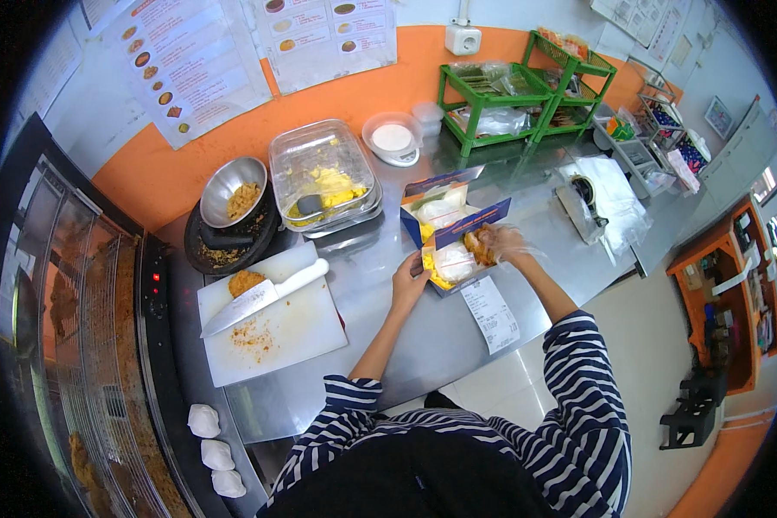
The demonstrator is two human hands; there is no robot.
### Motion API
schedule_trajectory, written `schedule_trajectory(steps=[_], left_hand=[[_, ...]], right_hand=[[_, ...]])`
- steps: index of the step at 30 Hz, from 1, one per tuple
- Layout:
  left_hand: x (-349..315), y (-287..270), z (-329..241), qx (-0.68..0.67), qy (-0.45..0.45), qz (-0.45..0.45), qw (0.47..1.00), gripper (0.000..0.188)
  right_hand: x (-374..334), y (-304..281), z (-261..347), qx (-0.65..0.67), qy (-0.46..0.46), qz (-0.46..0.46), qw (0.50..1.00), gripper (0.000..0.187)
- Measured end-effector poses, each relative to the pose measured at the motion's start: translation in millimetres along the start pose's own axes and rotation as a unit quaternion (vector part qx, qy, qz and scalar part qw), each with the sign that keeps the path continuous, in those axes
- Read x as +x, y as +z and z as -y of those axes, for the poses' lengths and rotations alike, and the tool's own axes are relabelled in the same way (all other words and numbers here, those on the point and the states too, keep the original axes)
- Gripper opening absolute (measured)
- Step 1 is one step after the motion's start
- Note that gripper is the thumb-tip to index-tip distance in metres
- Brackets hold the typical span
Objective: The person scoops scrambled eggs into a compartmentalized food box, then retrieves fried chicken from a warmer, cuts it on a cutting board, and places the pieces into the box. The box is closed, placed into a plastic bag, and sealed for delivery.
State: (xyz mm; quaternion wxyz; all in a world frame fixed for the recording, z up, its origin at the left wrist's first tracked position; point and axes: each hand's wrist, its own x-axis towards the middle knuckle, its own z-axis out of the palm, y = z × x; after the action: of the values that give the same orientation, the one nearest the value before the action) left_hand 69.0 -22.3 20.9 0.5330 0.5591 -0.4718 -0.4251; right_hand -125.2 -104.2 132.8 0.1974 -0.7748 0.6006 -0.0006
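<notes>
Two open blue-and-white food boxes stand one behind the other on the steel counter. My left hand (409, 283) is closed on the left side of the nearer box (494, 212), thumb at its rim. In that box lie a white wrapped portion (454, 262) and yellow egg-like pieces (432, 267). My right hand (507, 243), in a clear plastic glove, grips a piece of fried chicken (480, 245) at the box's right end. The farther box (424, 184) also contains a white wrapped portion (444, 210). A printed receipt (490, 314) lies just in front of the nearer box.
On the left, a large knife (248, 306) rests across a white cutting board (276, 354) beside a breaded piece. Behind are a metal bowl (222, 177), a clear tub (300, 151) of yellow food and a scale (397, 158). Green racks (466, 142) and plastic bags (617, 194) occupy the right.
</notes>
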Motion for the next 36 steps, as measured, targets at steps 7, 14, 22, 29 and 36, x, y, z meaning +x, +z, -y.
schedule_trajectory(steps=[7, 14, 22, 29, 36], left_hand=[[-19, -17, -11, 0.014, -0.076, -0.007, 0.997, 0.045], [-35, -33, 4, 0.038, -0.029, -0.023, 0.999, 0.041], [-112, -90, -22, 0.088, 0.041, -0.039, 0.995, 0.030], [-157, -274, -26, 0.360, 0.035, -0.316, 0.877, 0.009], [-139, -359, -48, 0.407, 0.136, -0.397, 0.811, 0.023]], right_hand=[[15, 25, -2, -0.001, -0.099, -0.076, 0.992, 0.047], [12, 35, -18, -0.069, -0.115, 0.119, 0.984, 0.045], [-3, 13, 4, -0.016, -0.133, -0.044, 0.990, 0.039], [-26, -14, 122, -0.090, -0.315, -0.100, 0.940, 0.015], [50, 209, 306, -0.065, -0.435, 0.039, 0.897, 0.022]])
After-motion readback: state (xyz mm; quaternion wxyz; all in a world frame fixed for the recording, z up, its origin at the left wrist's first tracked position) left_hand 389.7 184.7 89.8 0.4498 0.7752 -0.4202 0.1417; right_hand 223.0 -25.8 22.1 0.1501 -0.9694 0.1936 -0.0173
